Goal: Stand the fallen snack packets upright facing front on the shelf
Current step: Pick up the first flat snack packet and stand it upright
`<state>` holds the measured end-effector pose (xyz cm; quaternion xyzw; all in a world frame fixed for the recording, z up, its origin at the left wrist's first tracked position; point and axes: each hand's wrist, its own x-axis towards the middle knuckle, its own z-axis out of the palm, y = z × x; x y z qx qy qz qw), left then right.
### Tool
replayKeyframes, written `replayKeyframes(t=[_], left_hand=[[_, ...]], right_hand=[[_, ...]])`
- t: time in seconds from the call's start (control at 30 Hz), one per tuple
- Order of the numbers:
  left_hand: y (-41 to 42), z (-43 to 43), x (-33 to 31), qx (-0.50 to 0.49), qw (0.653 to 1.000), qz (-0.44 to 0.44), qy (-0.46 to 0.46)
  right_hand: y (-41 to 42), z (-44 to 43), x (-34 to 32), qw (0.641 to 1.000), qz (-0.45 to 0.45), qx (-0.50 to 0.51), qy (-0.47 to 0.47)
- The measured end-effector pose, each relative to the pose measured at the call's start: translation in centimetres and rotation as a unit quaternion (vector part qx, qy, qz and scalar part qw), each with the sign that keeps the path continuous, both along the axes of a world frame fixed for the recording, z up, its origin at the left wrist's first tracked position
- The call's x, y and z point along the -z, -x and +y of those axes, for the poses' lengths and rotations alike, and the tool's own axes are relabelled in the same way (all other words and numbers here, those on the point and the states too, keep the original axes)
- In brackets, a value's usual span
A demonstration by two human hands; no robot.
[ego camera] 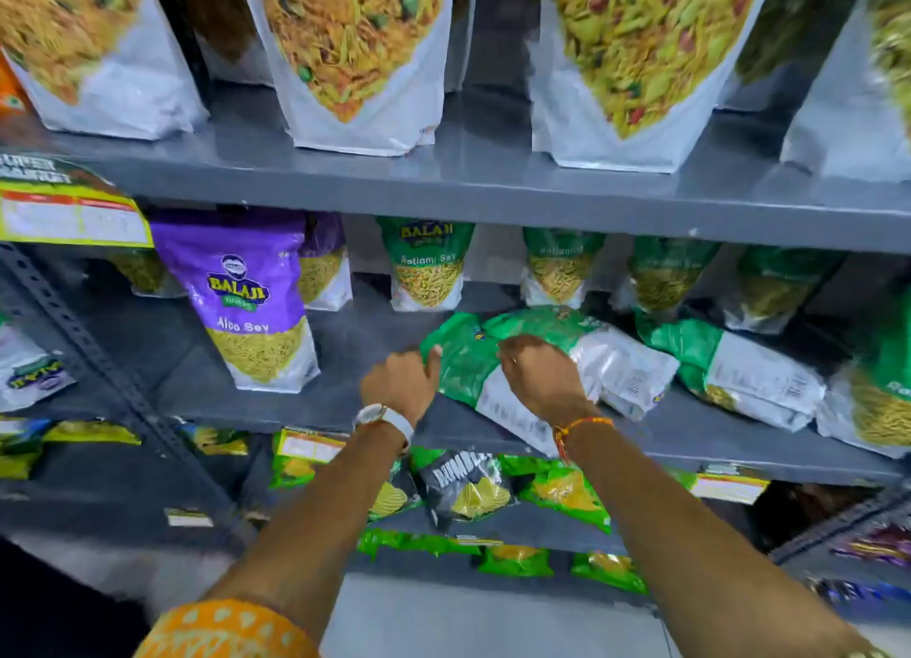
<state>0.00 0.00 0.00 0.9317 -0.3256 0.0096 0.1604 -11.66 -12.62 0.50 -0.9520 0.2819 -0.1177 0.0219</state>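
Observation:
Two green and white snack packets lie flat, back side up, on the grey middle shelf (345, 406). The nearer fallen packet (468, 366) overhangs the shelf's front edge. My left hand (402, 379) grips its left edge, thumb on top. My right hand (540, 371) is closed on its top, where a second packet (621, 361) overlaps it. Another fallen green packet (739, 371) lies further right. A purple Aloo Sev packet (246, 297) stands upright to the left. Green Ratlami Sev packets (429, 263) stand upright at the back.
Large white pouches (355, 56) stand on the shelf above. Chip bags (466, 490) hang from the shelf below. A slotted metal upright (88, 342) runs down the left. A yellow price tag (69, 214) hangs at the upper left.

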Motion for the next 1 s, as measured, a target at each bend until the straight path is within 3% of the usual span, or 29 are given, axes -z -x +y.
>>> replayKeyframes(t=[0.1, 0.2, 0.3, 0.57, 0.83, 1.0], left_hand=[[-2.1, -2.5, 2.1, -0.045, 0.978, 0.2, 0.018], [-3.7, -4.6, 4.2, -0.08, 0.921, 0.379, 0.039], [-4.6, -6.4, 7.1, -0.096, 0.861, 0.493, 0.083], [-2.6, -7.0, 6.6, -0.161, 0.765, 0.598, 0.176], [-2.5, -7.5, 6.9, -0.216, 0.748, 0.585, 0.225], [-4.6, -6.2, 7.9, -0.248, 0.74, 0.556, 0.287]], right_hand=[[-1.2, -1.5, 1.0, 0.999, -0.005, 0.015, -0.045], [-2.0, -3.1, 1.3, 0.992, -0.006, 0.063, -0.107], [-2.0, -5.1, 1.4, 0.983, 0.039, 0.101, -0.146], [-2.5, -8.5, 2.8, 0.958, 0.088, 0.12, -0.244], [-4.2, -8.5, 3.3, 0.961, 0.064, 0.142, -0.228], [-5.4, -7.7, 3.5, 0.947, 0.037, 0.109, -0.3]])
